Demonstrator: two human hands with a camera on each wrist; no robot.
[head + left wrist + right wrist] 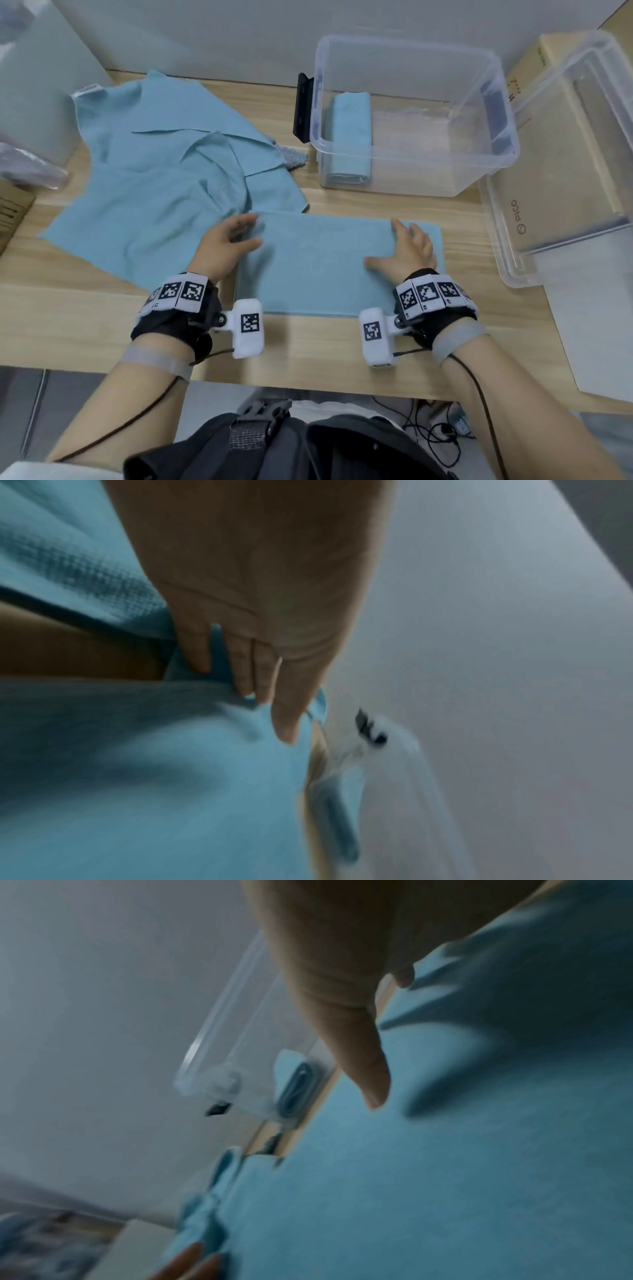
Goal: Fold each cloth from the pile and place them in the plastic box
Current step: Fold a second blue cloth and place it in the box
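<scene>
Wooden table (85,325), two boxes (414,163) (513,274): right fingers (399,231) spread on cloth (325,270); left fingers' (239,221) hold unclear

I'd call this an office or lab workspace: a wood-grain desk (342,359) pushed against a plain grey wall (205,34), a cardboard box (10,212) at the desk's left edge, loose cables (435,431) on the floor below its front edge

A light-blue cloth (329,267), folded into a flat rectangle, lies in the near middle with its long side running left to right. The pile (154,164) of rumpled light-blue cloths spreads at the far left and meets that rectangle's far-left corner. The clear plastic box (421,174) stands upright and lidless at the far right. One folded cloth (352,137) lies along its left wall.
</scene>
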